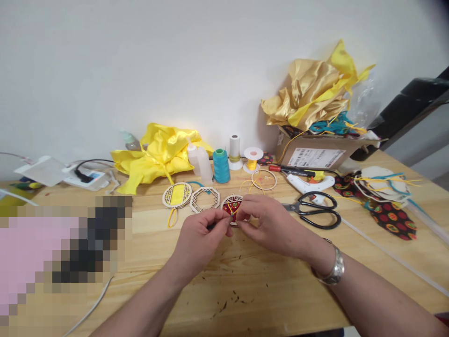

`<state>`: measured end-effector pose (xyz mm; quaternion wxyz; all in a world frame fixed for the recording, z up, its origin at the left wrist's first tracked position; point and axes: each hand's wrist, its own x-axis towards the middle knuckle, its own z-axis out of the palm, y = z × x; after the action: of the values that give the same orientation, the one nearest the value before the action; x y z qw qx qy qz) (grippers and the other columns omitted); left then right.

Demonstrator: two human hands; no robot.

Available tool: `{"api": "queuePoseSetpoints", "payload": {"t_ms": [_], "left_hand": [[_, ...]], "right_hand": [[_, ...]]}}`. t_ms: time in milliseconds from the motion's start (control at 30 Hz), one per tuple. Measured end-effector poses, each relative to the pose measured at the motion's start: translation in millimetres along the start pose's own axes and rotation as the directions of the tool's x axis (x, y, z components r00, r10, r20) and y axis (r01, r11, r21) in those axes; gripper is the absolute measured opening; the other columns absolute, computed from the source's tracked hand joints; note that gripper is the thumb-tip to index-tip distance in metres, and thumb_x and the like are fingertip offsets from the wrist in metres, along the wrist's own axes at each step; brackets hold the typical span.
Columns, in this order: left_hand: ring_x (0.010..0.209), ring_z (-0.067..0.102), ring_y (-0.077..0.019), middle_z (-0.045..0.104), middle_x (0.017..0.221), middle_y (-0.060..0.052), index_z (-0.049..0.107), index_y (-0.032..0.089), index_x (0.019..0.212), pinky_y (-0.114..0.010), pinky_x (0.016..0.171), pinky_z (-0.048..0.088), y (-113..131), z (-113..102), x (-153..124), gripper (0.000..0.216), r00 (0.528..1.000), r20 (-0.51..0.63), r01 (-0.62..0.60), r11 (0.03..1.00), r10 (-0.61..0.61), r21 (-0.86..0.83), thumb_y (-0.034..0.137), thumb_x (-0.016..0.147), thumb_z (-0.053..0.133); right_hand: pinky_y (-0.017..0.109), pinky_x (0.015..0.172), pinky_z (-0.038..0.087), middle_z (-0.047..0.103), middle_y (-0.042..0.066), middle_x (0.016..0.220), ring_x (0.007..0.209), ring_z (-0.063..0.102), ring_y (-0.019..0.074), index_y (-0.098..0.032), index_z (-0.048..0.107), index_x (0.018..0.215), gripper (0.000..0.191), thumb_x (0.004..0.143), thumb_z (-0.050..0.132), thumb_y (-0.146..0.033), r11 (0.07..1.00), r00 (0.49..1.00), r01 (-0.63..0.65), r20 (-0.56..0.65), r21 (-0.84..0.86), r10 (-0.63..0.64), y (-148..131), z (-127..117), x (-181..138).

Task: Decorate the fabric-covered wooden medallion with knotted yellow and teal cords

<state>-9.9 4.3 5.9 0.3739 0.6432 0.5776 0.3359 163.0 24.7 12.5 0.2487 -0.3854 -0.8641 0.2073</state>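
Above the wooden table, my left hand (204,234) and my right hand (268,227) meet with fingertips pinched close together. Both seem to grip a thin yellow cord (230,207), with a tiny bluish spot where the fingers come together. Right behind them is a round ornament (228,202) with a pale fretwork frame over red fabric, partly covered by my right hand. Left of it lie an octagonal wooden lattice frame (192,202) and a round lattice ornament with yellow fabric (176,195). Black-handled scissors (335,217) rest beside my right wrist.
Along the wall stand yellow satin (154,150), a squeeze bottle (204,166), a teal thread cone (221,167) and a yellow cord spool (252,161). A white glue gun (308,185), marker (298,171) and cardboard box (308,150) are on the right. A pixelated area covers the left.
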Motion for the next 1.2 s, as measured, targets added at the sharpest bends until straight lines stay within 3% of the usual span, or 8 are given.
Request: {"api": "queuePoseSetpoints", "payload": {"t_ms": [833, 1200], "left_hand": [[0.053, 0.052, -0.0103, 0.06, 0.055, 0.005, 0.062, 0.019, 0.059, -0.02, 0.052, 0.038, -2.6, 1.0, -2.2, 0.021, 0.999, 0.013, -0.044, 0.996, 0.043, 0.082, 0.023, 0.077, 0.054], [0.054, 0.053, -0.0105, 0.063, 0.057, 0.006, 0.063, 0.02, 0.06, -0.02, 0.053, 0.038, -1.3, 0.6, -1.4, 0.019, 1.0, -0.005, -0.024, 0.998, 0.024, 0.061, 0.022, 0.077, 0.054]], "right_hand": [[0.026, 0.067, 0.036, 0.061, 0.001, 0.076, 0.074, 0.052, 0.0133, -0.016, 0.061, 0.072, 0.011, 0.081, 0.055, -0.014, 1.0, 1.0, 0.006, -0.016, -0.03, -0.007, -0.2, 0.4, 0.0], [0.025, 0.067, 0.038, 0.063, 0.001, 0.075, 0.072, 0.053, 0.0124, -0.016, 0.064, 0.076, 0.01, 0.08, 0.055, -0.012, 0.999, 0.999, -0.025, -0.04, 0.044, 0.027, -1.1, 1.3, 0.1]]}}
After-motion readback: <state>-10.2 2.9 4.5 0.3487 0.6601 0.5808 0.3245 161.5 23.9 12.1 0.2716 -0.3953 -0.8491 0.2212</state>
